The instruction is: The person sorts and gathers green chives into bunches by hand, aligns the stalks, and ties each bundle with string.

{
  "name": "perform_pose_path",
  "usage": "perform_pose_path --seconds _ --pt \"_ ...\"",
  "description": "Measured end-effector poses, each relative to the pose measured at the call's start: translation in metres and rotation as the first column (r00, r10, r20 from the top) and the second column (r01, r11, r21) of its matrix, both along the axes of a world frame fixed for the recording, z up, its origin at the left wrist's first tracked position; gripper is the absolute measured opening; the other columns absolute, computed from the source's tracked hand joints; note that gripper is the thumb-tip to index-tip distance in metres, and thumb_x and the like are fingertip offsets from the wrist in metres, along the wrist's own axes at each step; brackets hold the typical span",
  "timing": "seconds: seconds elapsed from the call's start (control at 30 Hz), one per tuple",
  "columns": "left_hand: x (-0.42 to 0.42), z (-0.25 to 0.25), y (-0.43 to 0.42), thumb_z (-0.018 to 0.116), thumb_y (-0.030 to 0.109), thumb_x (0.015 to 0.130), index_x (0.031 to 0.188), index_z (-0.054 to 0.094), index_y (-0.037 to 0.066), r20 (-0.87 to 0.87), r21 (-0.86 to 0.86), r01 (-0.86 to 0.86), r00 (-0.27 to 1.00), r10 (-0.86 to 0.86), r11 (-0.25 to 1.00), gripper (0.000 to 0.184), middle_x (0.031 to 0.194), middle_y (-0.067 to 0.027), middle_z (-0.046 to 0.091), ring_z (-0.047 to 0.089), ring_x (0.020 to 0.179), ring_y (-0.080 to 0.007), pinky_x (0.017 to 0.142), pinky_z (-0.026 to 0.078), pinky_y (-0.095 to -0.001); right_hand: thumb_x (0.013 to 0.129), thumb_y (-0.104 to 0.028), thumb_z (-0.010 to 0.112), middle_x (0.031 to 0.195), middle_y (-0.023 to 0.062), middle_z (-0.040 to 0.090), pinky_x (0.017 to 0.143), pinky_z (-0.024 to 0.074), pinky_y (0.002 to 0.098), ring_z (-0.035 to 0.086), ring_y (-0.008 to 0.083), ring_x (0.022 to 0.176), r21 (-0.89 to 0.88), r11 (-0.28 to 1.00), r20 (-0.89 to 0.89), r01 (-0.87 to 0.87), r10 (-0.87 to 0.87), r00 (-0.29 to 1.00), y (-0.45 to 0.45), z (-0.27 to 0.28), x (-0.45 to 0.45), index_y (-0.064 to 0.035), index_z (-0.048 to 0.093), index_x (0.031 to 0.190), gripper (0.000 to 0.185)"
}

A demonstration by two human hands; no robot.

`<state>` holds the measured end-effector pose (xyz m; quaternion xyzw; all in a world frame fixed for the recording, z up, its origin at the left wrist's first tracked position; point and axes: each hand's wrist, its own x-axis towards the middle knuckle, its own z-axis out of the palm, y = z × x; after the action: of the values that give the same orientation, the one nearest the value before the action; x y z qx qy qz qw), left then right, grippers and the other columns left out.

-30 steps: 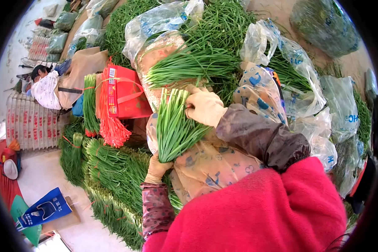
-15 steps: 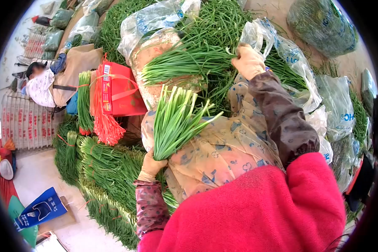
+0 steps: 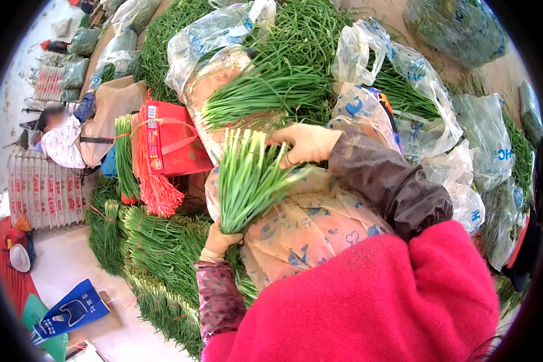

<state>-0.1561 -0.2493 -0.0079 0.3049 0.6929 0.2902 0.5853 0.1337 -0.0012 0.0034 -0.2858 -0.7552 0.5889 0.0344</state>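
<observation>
My left hand [image 3: 219,242], in a pale glove, is wrapped round the lower end of a bunch of garlic chives [image 3: 245,184]. The pale stalk ends fan upward over my patterned apron [image 3: 311,232]. My right hand [image 3: 311,143], gloved too, is at the upper right of this bunch, thumb and fingers apart beside the stalk ends. Whether its fingertips touch the stalks is hard to see. Just beyond, a loose pile of chives [image 3: 265,93] lies across a dirty, pale board [image 3: 222,67].
A red box [image 3: 178,140] with red ties [image 3: 158,188] stands to the left. Stacked, tied chive bundles [image 3: 163,241] lie below it. Clear plastic bags [image 3: 482,142] line the right side. Another person [image 3: 63,142] sits at far left.
My right hand has moved left and down from the plastic bag to the held bunch. My left hand keeps its hold on the chives. The view has shifted slightly.
</observation>
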Motion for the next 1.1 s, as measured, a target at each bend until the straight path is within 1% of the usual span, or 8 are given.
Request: perform_pose_path --seconds 0.17,0.37,0.47,0.53,0.67,0.93,1.03,1.1 --pt "-0.003 0.005 0.003 0.075 -0.002 0.060 0.112 0.058 -0.004 0.234 -0.011 -0.038 0.971 0.040 0.999 0.055 0.089 -0.0128 0.066 0.061 0.064 -0.0199 0.055 0.051 -0.0308 0.090 -0.026 0.064 0.073 0.0000 0.060 0.052 0.0400 0.0201 0.051 0.0053 0.061 -0.520 0.837 -0.188 0.172 -0.308 0.932 0.014 0.058 -0.004 -0.0040 0.065 0.112 0.032" --pt "0.012 0.022 0.005 0.073 0.009 0.062 0.103 0.060 -0.004 0.437 0.003 -0.015 0.899 0.012 1.000 0.046 0.071 -0.0082 0.060 0.054 0.053 -0.0175 0.047 0.044 -0.0294 0.093 -0.020 0.060 0.078 0.0037 0.064 0.052 0.0354 0.0202 0.051 0.0059 0.063 -0.682 0.661 -0.465 0.314 -0.723 0.511 0.057 0.060 0.020 -0.0035 0.065 0.108 0.023" --pt "0.004 0.013 0.001 0.078 0.013 0.064 0.110 0.058 -0.004 0.522 0.069 0.064 0.848 -0.090 0.996 0.052 0.074 -0.0095 0.061 0.053 0.053 -0.0169 0.049 0.043 -0.0283 0.086 -0.038 0.066 0.082 0.0085 0.067 0.062 0.0471 0.0291 0.060 0.0113 0.071 0.179 0.876 -0.177 0.448 -0.419 0.891 0.057 0.042 0.031 -0.0010 0.067 0.099 0.039" --pt "0.006 0.015 0.004 0.079 0.014 0.064 0.109 0.057 -0.004 0.544 0.081 0.043 0.835 -0.081 0.996 0.053 0.073 -0.0096 0.061 0.052 0.051 -0.0168 0.047 0.044 -0.0287 0.082 -0.047 0.067 0.082 0.0093 0.066 0.068 0.0491 0.0316 0.061 0.0130 0.073 0.209 0.962 -0.023 0.173 -0.173 0.985 0.044 0.042 0.029 -0.0008 0.067 0.094 0.048" --pt "0.005 0.021 0.003 0.081 0.016 0.066 0.106 0.058 -0.004 0.547 0.085 0.071 0.831 -0.106 0.994 0.050 0.077 -0.0103 0.062 0.056 0.055 -0.0173 0.049 0.045 -0.0280 0.085 -0.042 0.064 0.079 0.0034 0.066 0.057 0.0460 0.0270 0.058 0.0101 0.063 -0.377 0.910 0.023 0.174 -0.178 0.984 0.003 0.043 -0.003 -0.0029 0.066 0.101 0.042" --pt "0.000 0.013 -0.014 0.081 0.015 0.070 0.092 0.062 -0.004 0.573 0.078 0.044 0.816 -0.081 0.996 0.035 0.077 -0.0109 0.063 0.057 0.055 -0.0180 0.049 0.043 -0.0291 0.081 -0.020 0.059 0.081 0.0090 0.070 0.063 0.0508 0.0266 0.066 0.0130 0.071 -0.053 0.807 -0.018 0.588 -0.589 0.808 0.012 0.025 -0.008 -0.0020 0.068 0.098 0.026" --pt "0.002 0.014 -0.019 0.080 0.014 0.071 0.094 0.061 -0.005 0.612 0.086 -0.006 0.790 -0.048 0.996 0.035 0.076 -0.0109 0.063 0.057 0.054 -0.0181 0.048 0.043 -0.0290 0.079 -0.019 0.066 0.105 0.0138 0.068 0.077 0.0509 0.0284 0.065 0.0188 0.092 -0.306 0.878 -0.098 0.369 -0.414 0.905 0.030 0.022 0.004 -0.0027 0.061 0.118 0.042" --pt "0.003 0.012 -0.019 0.079 0.013 0.073 0.097 0.060 -0.006 0.622 0.134 0.016 0.777 -0.097 0.991 0.036 0.076 -0.0112 0.063 0.056 0.052 -0.0181 0.045 0.041 -0.0293 0.078 -0.023 0.071 0.129 0.0186 0.053 0.093 0.0468 0.0320 0.057 0.0244 0.112 -0.143 0.968 -0.277 0.208 -0.241 0.930 0.030 0.020 -0.004 -0.0005 0.045 0.133 0.065"
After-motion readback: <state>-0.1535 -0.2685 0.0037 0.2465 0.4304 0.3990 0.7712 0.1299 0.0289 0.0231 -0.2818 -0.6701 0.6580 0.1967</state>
